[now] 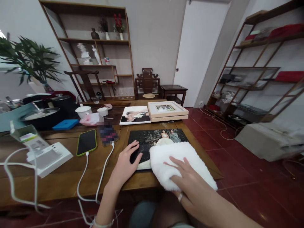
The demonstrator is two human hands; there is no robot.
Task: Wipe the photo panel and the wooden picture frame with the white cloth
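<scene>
A dark wedding photo panel [144, 139] lies flat at the table's front edge, showing two people in wedding clothes. My left hand [127, 163] rests on its left edge, fingers spread and holding nothing. A fluffy white towel [194, 158] covers the panel's lower right part and hangs past the table edge. My right hand [188, 182], with a ring on one finger, presses on the towel and grips it, some fingers stretched across the top and others sunk into its folds. The panel's lower right corner is hidden beneath the towel.
Behind the panel lie another photo panel [135, 115] and stacked pale wooden frames [167, 110]. To the left are a charging phone [86, 142], white cables [82, 177], an open white box [51, 158], a blue box [65, 124], a teapot [83, 111] and dark pots [63, 104].
</scene>
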